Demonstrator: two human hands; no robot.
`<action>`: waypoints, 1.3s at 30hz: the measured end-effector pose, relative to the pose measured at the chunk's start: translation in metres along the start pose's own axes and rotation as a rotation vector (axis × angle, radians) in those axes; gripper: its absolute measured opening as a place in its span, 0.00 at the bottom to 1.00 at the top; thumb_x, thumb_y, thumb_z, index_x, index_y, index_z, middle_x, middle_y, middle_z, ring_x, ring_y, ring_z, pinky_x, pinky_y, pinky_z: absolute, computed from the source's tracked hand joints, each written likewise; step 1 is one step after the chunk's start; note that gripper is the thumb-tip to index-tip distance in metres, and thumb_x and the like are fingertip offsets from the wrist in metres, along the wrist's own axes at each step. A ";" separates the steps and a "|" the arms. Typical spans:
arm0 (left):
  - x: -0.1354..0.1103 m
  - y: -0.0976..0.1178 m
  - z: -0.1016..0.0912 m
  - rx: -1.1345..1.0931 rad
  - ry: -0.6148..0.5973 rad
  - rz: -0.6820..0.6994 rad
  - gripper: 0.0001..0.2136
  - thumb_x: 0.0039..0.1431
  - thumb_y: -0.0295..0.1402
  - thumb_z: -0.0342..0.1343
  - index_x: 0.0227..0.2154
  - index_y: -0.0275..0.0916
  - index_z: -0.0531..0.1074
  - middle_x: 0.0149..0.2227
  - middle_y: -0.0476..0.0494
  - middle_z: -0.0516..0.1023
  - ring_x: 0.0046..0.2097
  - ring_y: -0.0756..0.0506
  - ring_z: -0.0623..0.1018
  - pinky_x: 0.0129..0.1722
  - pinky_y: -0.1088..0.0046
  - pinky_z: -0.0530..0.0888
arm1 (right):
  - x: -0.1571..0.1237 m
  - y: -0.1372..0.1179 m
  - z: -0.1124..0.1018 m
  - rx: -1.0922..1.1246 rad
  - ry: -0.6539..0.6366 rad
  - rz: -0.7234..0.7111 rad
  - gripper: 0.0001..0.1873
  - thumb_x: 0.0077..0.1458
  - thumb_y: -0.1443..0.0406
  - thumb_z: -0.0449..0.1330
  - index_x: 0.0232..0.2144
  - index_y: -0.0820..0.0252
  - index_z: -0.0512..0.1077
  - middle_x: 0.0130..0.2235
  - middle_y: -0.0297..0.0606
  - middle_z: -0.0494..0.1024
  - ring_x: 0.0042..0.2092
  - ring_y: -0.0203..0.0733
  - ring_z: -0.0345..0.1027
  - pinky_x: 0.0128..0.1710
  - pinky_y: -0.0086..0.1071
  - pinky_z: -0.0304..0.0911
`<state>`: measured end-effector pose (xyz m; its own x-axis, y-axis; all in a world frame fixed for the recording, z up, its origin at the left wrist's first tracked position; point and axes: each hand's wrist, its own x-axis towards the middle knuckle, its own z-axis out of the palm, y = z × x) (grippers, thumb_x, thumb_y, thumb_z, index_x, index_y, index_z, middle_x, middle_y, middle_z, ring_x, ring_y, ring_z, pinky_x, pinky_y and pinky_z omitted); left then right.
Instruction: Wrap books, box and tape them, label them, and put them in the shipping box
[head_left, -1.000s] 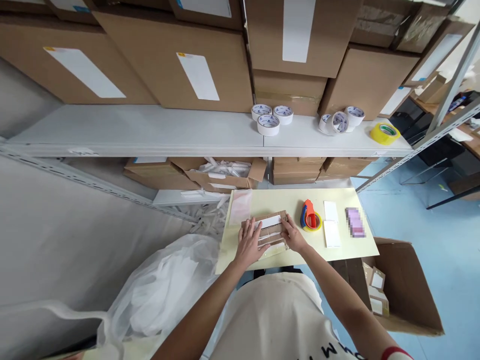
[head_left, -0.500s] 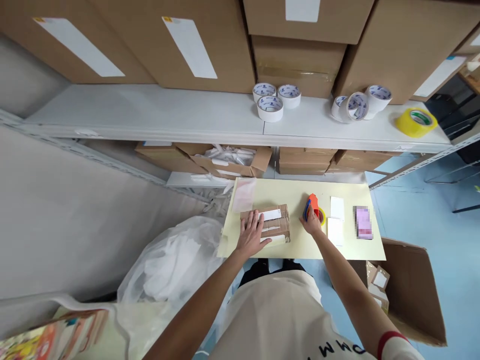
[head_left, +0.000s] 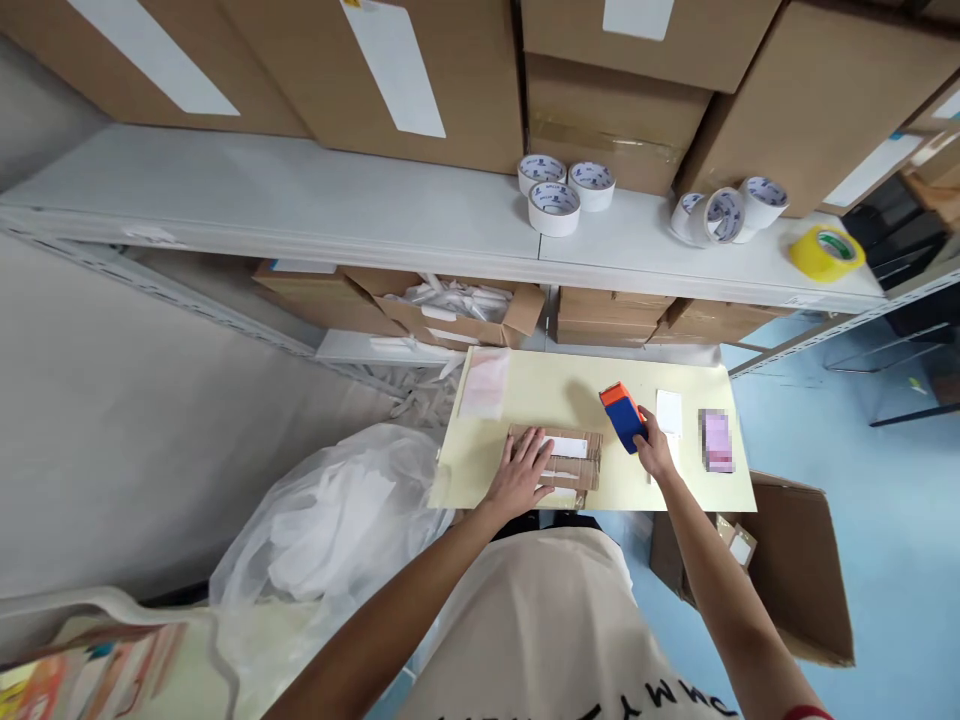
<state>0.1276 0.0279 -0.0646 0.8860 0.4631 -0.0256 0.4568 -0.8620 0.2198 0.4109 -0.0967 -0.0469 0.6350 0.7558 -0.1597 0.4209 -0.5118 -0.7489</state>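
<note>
On the pale yellow table [head_left: 551, 375] lies a small cardboard box [head_left: 589, 462] with white labels on top. My left hand [head_left: 519, 478] rests on the box's left part, fingers stretched out and lying flat. My right hand [head_left: 654, 448] is wrapped round a blue and orange tape dispenser [head_left: 624, 418], held raised and tilted to the right of the box. White paper slips [head_left: 670, 412] lie beyond my right wrist, one of them partly covered by the hand. A blurred pink and purple item [head_left: 717, 440] is near the table's right edge.
Above the table's far side runs a grey shelf [head_left: 337, 205] with large cartons, white tape rolls [head_left: 553, 208] and a yellow tape roll [head_left: 826, 252]. An open carton [head_left: 802, 570] stands on the floor at right. A clear plastic bag [head_left: 322, 530] bulges at left.
My right hand has lifted the tape dispenser off the table and turned it, showing its blue side. The box and my left hand have shifted slightly right and nearer the front edge.
</note>
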 end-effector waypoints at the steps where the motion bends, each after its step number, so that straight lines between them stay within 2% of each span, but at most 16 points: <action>1: 0.000 0.000 0.000 -0.009 0.013 0.015 0.40 0.55 0.53 0.56 0.67 0.40 0.54 0.69 0.32 0.54 0.69 0.31 0.53 0.66 0.46 0.46 | -0.006 -0.006 -0.009 0.070 0.050 -0.011 0.31 0.50 0.62 0.50 0.58 0.58 0.63 0.33 0.36 0.76 0.32 0.44 0.68 0.32 0.35 0.65; 4: 0.001 -0.003 -0.001 -0.032 0.035 0.054 0.39 0.55 0.52 0.56 0.66 0.40 0.56 0.68 0.32 0.55 0.69 0.31 0.54 0.66 0.45 0.45 | -0.021 -0.034 -0.026 0.230 0.186 0.009 0.23 0.54 0.56 0.51 0.47 0.61 0.71 0.25 0.32 0.70 0.26 0.39 0.61 0.27 0.31 0.59; 6: -0.001 -0.004 -0.002 -0.047 0.034 0.079 0.38 0.56 0.50 0.57 0.66 0.39 0.56 0.68 0.31 0.55 0.69 0.31 0.54 0.66 0.44 0.45 | -0.029 -0.056 -0.027 0.323 0.214 0.036 0.21 0.54 0.51 0.54 0.39 0.61 0.73 0.24 0.32 0.69 0.25 0.37 0.59 0.26 0.30 0.57; 11: -0.004 -0.005 -0.002 -0.111 0.022 0.121 0.36 0.55 0.47 0.58 0.65 0.39 0.58 0.69 0.30 0.53 0.69 0.31 0.53 0.66 0.43 0.45 | -0.043 -0.094 0.001 0.469 0.054 0.060 0.24 0.50 0.44 0.58 0.26 0.60 0.71 0.24 0.34 0.71 0.27 0.38 0.61 0.28 0.31 0.59; 16: -0.005 -0.005 -0.009 -0.322 0.045 0.126 0.37 0.52 0.50 0.60 0.62 0.37 0.62 0.68 0.29 0.55 0.69 0.29 0.54 0.65 0.40 0.43 | -0.048 -0.101 0.019 0.425 -0.040 0.142 0.26 0.44 0.42 0.61 0.23 0.59 0.70 0.21 0.32 0.69 0.25 0.37 0.60 0.25 0.31 0.57; 19: -0.004 -0.003 -0.021 -0.603 0.140 0.011 0.31 0.56 0.52 0.54 0.58 0.39 0.67 0.63 0.33 0.66 0.66 0.32 0.60 0.66 0.42 0.42 | -0.047 -0.100 0.017 0.422 -0.065 0.123 0.26 0.44 0.41 0.61 0.24 0.59 0.71 0.22 0.32 0.69 0.25 0.37 0.60 0.26 0.31 0.57; 21: 0.000 0.000 -0.031 -0.912 0.163 -0.152 0.27 0.60 0.52 0.48 0.55 0.40 0.70 0.58 0.35 0.72 0.63 0.35 0.67 0.65 0.48 0.53 | -0.047 -0.099 0.016 0.423 -0.082 0.104 0.27 0.45 0.41 0.61 0.24 0.59 0.71 0.22 0.32 0.70 0.26 0.38 0.60 0.26 0.32 0.57; 23: 0.008 0.004 -0.042 -1.290 0.071 -0.330 0.26 0.61 0.53 0.44 0.51 0.40 0.72 0.53 0.36 0.78 0.56 0.38 0.75 0.57 0.55 0.66 | -0.048 -0.097 0.015 0.413 -0.091 0.082 0.27 0.45 0.41 0.60 0.25 0.59 0.72 0.24 0.34 0.71 0.27 0.39 0.62 0.27 0.32 0.58; 26: 0.019 0.011 -0.052 -1.712 -0.135 -0.488 0.23 0.57 0.53 0.52 0.43 0.39 0.75 0.43 0.40 0.82 0.47 0.39 0.80 0.46 0.62 0.72 | -0.050 -0.094 0.015 0.386 -0.096 0.035 0.27 0.46 0.41 0.60 0.26 0.59 0.73 0.25 0.35 0.73 0.28 0.41 0.64 0.29 0.33 0.60; 29: 0.026 0.016 -0.054 -1.833 -0.135 -0.541 0.19 0.48 0.50 0.62 0.34 0.38 0.76 0.35 0.44 0.83 0.43 0.42 0.80 0.42 0.68 0.71 | -0.054 -0.090 0.016 0.364 -0.085 0.003 0.27 0.48 0.41 0.58 0.26 0.59 0.73 0.25 0.36 0.73 0.28 0.41 0.64 0.29 0.33 0.60; 32: 0.027 0.018 -0.052 -1.880 -0.101 -0.560 0.17 0.45 0.48 0.65 0.30 0.38 0.75 0.31 0.46 0.82 0.40 0.44 0.80 0.42 0.70 0.70 | -0.057 -0.087 0.017 0.349 -0.074 -0.007 0.28 0.48 0.40 0.57 0.26 0.59 0.72 0.24 0.35 0.71 0.27 0.40 0.62 0.28 0.33 0.58; 36: 0.027 0.018 -0.051 -2.001 -0.101 -0.594 0.16 0.48 0.46 0.61 0.32 0.37 0.76 0.32 0.44 0.82 0.40 0.43 0.80 0.42 0.69 0.70 | -0.060 -0.088 0.019 0.319 -0.044 -0.034 0.30 0.48 0.38 0.55 0.24 0.59 0.70 0.21 0.32 0.67 0.25 0.38 0.58 0.26 0.32 0.56; 39: 0.028 0.017 -0.054 -2.095 -0.115 -0.645 0.20 0.52 0.51 0.55 0.31 0.36 0.75 0.32 0.40 0.81 0.38 0.43 0.80 0.38 0.68 0.70 | -0.062 -0.089 0.020 0.285 -0.022 -0.050 0.31 0.49 0.37 0.53 0.24 0.59 0.69 0.22 0.33 0.67 0.25 0.38 0.59 0.26 0.32 0.57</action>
<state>0.1553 0.0375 -0.0093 0.7270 0.4348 -0.5315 -0.0436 0.8017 0.5961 0.3214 -0.0900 0.0170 0.6025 0.7875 -0.1295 0.2500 -0.3403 -0.9065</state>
